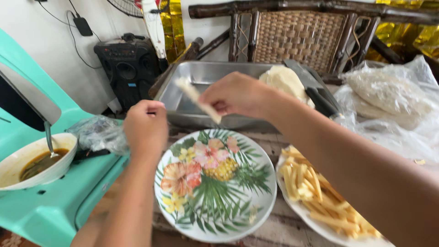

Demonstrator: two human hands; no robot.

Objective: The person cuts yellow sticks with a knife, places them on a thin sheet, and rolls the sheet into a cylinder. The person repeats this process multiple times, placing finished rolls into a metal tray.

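Above the round white plate printed with flowers, palm leaves and a pineapple (215, 183), the person's right hand (238, 95) pinches a pale, blurred strip of food (197, 98) between thumb and fingertips, one end pointing up and away over the rectangular steel tray (183, 87) behind the plate. The left hand (145, 128) is curled into a loose fist at the plate's left rim; whether it holds anything cannot be told from this view. To the right of the plate sits a second white plate heaped with yellow cut sticks (320, 201). Left of it, a white bowl of brown sauce with a spoon (34, 162) rests on a turquoise plastic seat (50, 210).

The pinch looks light and near one end, so the strip could sag, snap or slip and land on the rough table. The right forearm crosses low over the heap of sticks and could brush some off. The bowl stands close to the left elbow, where a backward nudge might tip sauce.
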